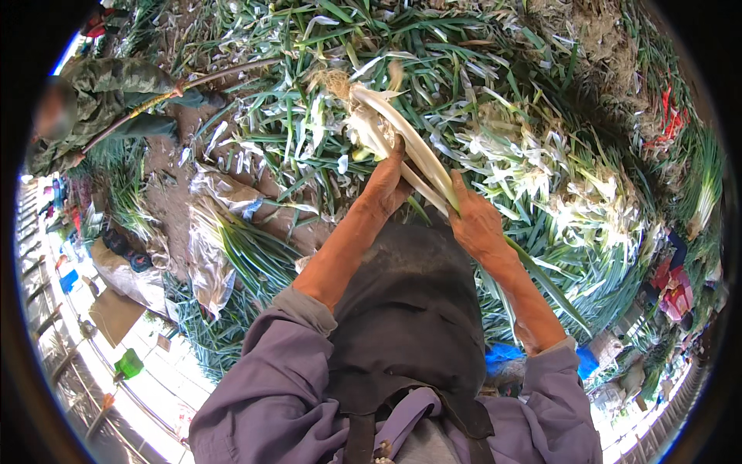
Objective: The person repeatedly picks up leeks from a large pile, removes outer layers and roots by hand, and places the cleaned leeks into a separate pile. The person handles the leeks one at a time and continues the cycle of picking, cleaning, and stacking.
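Over my lap I hold a few long white-stemmed leeks or large green onions (426,153), their roots pointing away from me. My right hand (478,223) is wrapped around the stems where white turns to green, and a long green leaf trails past that forearm. Nearer the roots, my left hand (387,184) grips a stem with its thumb along the side; its other fingers are partly hidden. Tangled brown roots (333,82) show at the far end. A dark apron (411,290) covers my lap beneath both hands.
Loose leaves and peelings (278,116) cover the ground ahead. Trimmed onions lie heaped at the right (591,214). A bundle of green onions (243,238) rests left, by a plastic sheet (211,278). A person in camouflage (110,87) holds a long pole (232,71) at upper left.
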Demonstrator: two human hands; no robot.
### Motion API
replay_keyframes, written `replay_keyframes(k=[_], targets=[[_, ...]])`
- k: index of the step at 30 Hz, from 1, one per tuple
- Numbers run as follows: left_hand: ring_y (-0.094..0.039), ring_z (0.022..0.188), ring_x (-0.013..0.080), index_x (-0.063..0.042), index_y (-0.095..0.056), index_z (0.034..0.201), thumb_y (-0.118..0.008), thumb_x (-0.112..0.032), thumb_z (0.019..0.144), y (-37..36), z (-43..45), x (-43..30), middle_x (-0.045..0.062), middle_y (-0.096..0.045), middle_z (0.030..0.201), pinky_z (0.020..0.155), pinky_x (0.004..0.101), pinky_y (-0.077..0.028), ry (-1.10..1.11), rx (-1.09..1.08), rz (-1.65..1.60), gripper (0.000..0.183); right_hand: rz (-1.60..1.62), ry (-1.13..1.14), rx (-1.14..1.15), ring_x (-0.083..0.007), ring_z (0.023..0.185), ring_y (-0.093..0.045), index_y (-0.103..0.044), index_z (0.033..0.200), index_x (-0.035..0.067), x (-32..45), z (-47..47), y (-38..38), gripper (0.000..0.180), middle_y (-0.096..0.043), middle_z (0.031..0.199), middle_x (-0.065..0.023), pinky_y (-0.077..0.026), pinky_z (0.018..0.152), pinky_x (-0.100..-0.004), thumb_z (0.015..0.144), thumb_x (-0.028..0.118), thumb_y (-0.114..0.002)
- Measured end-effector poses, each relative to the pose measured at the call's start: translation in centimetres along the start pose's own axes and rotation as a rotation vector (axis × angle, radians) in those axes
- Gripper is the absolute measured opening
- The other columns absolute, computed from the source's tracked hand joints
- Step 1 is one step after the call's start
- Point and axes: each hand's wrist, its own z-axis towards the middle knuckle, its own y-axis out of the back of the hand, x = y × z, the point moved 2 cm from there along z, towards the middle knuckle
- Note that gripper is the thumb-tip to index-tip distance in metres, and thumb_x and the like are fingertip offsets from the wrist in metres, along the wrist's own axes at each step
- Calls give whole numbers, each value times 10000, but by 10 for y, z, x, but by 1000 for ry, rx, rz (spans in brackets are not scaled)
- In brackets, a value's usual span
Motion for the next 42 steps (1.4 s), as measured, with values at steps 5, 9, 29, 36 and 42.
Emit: replay_keyframes(k=[5, 9, 29, 36, 42], targets=[[-684, 987, 300, -60, -540, 1235, -522, -572, 988, -18, 15, -26, 155, -675, 1067, 891, 491, -585, -111, 6, -60, 568, -113, 70, 40, -379, 881, -639, -388, 1531, 63, 1, 22, 6, 753, -639, 961, -185, -518, 811, -474, 870, 201, -720], [-687, 953, 287, -68, -537, 1243, -537, -562, 989, -24, 14, -50, 127, -669, 1040, 871, 457, -601, -113, -1, 9, 555, -5, 147, -94, -378, 970, -648, -428, 1506, 134, 0, 36, 10, 760, -649, 1066, -167, -514, 867, -473, 824, 179, -760], [-534, 657, 116, -58, -414, 1315, -738, -97, 894, -117, 25, -98, 39, -555, 902, 527, 278, -467, -741, -206, 359, 532, -17, 95, -658, -356, 877, -648, -500, 1294, -75, 44, 145, -21, 637, -635, 973, -183, -524, 775, -429, 768, 163, -768], [-643, 838, 116, -34, -604, 1255, -810, -177, 877, -73, 14, -189, 41, -704, 981, 741, 263, -555, -774, 51, 684, 453, 492, 266, -232, -383, 1173, -608, -375, 1509, 34, 66, 154, 25, 842, -513, 1367, -241, -536, 990, -464, 845, 305, -817], [-662, 801, 101, -36, -699, 1121, -839, -241, 853, -50, -31, -260, 8, -721, 889, 736, 267, -542, -488, 144, 873, 365, 640, 254, -570, -306, 1411, -430, -261, 1583, 81, 1, 179, 145, 1070, -369, 1555, -212, -499, 1091, -450, 772, 459, -847]])
